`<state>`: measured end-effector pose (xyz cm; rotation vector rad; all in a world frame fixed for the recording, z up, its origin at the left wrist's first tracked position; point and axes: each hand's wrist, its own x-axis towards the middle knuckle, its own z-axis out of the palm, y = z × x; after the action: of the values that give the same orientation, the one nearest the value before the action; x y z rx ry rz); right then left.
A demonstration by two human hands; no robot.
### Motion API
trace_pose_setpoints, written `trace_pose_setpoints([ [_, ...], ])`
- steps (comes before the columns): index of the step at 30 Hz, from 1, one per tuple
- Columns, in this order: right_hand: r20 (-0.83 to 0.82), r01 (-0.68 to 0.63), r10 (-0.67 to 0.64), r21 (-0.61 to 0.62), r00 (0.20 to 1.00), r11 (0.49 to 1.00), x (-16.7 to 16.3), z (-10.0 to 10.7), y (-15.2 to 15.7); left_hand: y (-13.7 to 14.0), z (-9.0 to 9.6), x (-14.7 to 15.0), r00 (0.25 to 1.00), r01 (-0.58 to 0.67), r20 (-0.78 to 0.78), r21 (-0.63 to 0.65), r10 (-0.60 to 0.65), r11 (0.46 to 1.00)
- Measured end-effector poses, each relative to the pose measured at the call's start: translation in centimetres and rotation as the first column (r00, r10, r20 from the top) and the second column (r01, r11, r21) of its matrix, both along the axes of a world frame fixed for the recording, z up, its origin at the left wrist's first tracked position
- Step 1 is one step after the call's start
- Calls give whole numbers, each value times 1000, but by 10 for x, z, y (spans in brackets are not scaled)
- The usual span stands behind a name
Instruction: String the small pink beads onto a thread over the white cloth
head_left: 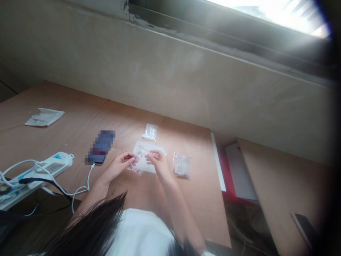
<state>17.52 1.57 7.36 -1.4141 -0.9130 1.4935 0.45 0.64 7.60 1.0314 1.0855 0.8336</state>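
My left hand (127, 159) is closed, thumb and fingers pinched over the left part of a white sheet of paper (151, 166). What sits between its fingertips is too small to make out. Just beneath it lies a small clear bag with pink bead-like pieces (136, 170). My right hand (157, 157) pinches a thin red string (144, 148), whose free end points up and left over the paper. A gap separates the two hands. Right of the paper is a clear zip bag with pinkish contents (182, 165); another clear bag (150, 132) lies behind it.
A phone (101, 146) on a white charging cable (88, 179) lies to the left. A power strip (50, 169) with plugged cords stands at the table's left edge. A crumpled white packet (44, 117) is farther back. Another table (277, 177) with a dark phone (306, 227) is at right.
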Motion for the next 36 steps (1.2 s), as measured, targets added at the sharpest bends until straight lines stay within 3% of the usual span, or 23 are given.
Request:
trace_pose_setpoints([
  [3, 22, -10, 11, -27, 1000, 1000, 6, 1, 1, 1, -1, 0, 1000, -10, -27, 29, 11, 1000],
  [7, -24, -16, 17, 31, 1000, 999, 11, 10, 0, 0, 3, -1, 997, 27, -75, 51, -23, 998],
  [13, -57, -14, 18, 68, 998, 998, 9, 21, -7, 4, 19, 0, 990, 118, -81, 84, -112, 989],
  [17, -81, -44, 53, 104, 995, 994, 6, 20, -11, 8, 28, 4, 982, 98, -177, 192, -64, 976],
  [26, -34, -63, 67, 108, 997, 992, 4, 16, -10, 8, 30, 10, 976, 34, -218, 222, 16, 974],
  [33, -16, 1, 1, 86, 1000, 996, 2, 11, -11, 9, 38, 21, 956, 194, -259, 212, -136, 958],
  [36, -73, -34, 39, 69, 997, 997, 1, 18, -13, 10, 37, 23, 952, 193, -276, 206, -132, 959],
])
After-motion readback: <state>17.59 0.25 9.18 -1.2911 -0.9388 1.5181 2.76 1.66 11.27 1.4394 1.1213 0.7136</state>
